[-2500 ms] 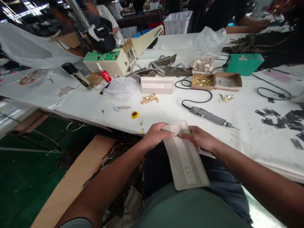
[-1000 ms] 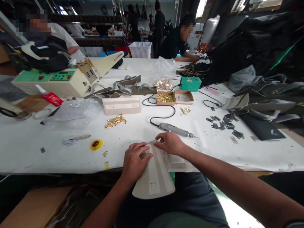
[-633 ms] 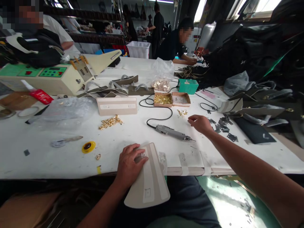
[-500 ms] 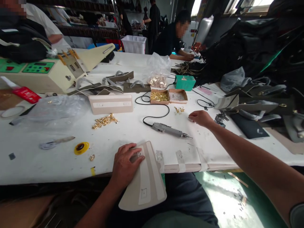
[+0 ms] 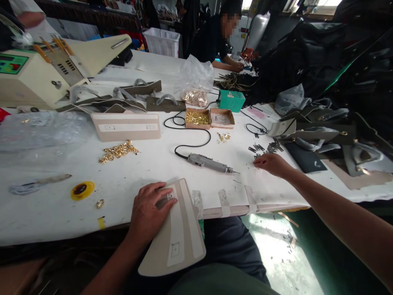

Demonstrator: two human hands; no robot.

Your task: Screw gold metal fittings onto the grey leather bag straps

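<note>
My left hand (image 5: 152,211) grips the upper left part of a beige bag panel (image 5: 192,237), its thumb and fingers beside a small marked square. The panel is tilted over the table's front edge and my lap; paler strips run along it. My right hand (image 5: 272,164) is low over the table, fingertips pinched together; whatever they hold, if anything, is too small to make out. Just beyond it lie several small dark metal plates (image 5: 266,148). Between my hands rests a grey electric screwdriver (image 5: 210,163) with its bit pointing right.
Small boxes hold gold-coloured screws (image 5: 197,118) behind the screwdriver, beside a green box (image 5: 231,100). Gold clasps (image 5: 118,151), a yellow tape roll (image 5: 82,191) and another beige panel (image 5: 126,127) lie left. Bag parts (image 5: 319,133) are piled right. A co-worker (image 5: 211,39) sits across the table.
My right hand has moved toward me from near the loose gold pieces, now in front of the dark plates. My left hand keeps its grip on the panel. The view has shifted right.
</note>
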